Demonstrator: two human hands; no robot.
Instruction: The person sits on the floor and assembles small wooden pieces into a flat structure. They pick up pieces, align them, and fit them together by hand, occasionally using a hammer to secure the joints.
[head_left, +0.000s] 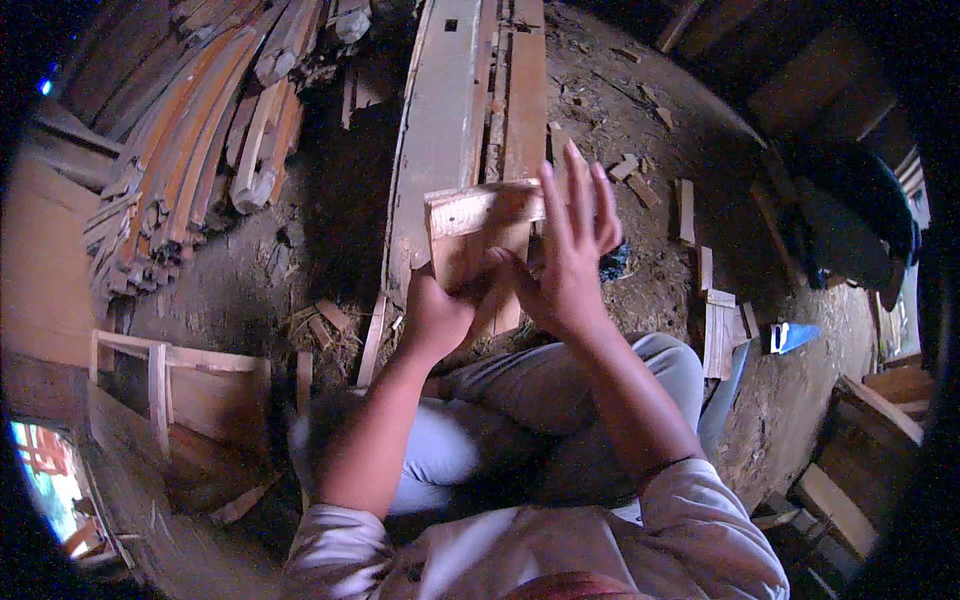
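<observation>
A small wooden piece (462, 252), a flat board with a paler strip (465, 210) across its far end, is tilted up over the near end of a long plank bench (440, 110). My left hand (440, 315) grips its lower left side, thumb up along the edge; some of the fingers are hidden. At the right side, my right hand (572, 255) is open, its fingers stretched out and pointing away from me. The right thumb reaches across toward the board's face; whether it touches cannot be told.
Long wooden strips (190, 140) are stacked at the far left. A wooden frame (180, 355) stands at the near left. Offcuts (685, 210) and a saw-like blade with a blue part (795, 337) lie on the dirt floor at right. My crossed legs (520, 385) are close below.
</observation>
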